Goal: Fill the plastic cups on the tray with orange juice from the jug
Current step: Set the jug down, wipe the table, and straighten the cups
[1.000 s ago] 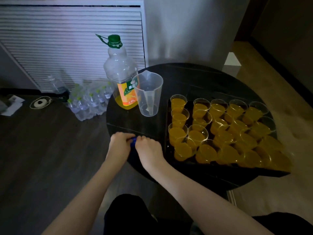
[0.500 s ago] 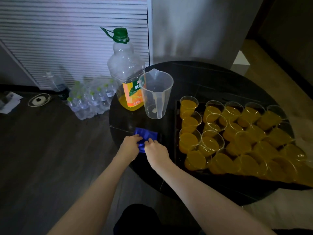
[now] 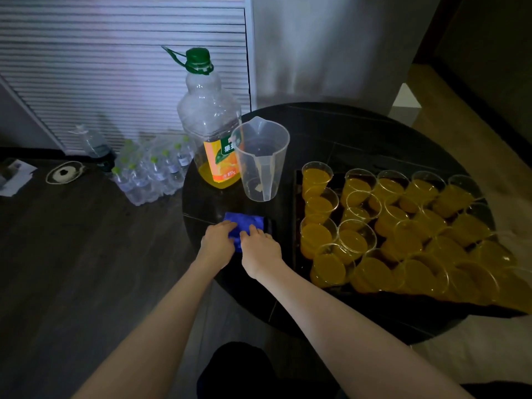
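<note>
Head view, dim room: your left hand (image 3: 217, 243) and right hand (image 3: 260, 249) both rest with fingers on a folded blue cloth (image 3: 243, 224) at the near left edge of the round black table (image 3: 359, 133); whether they grip or only press it cannot be told. Just beyond stands the clear plastic measuring jug (image 3: 262, 159), holding no juice, beside a large clear bottle with a green cap (image 3: 211, 125) and a little orange juice at its bottom. To your right, clear plastic cups (image 3: 403, 223) full of orange juice crowd the dark tray (image 3: 295, 254).
</note>
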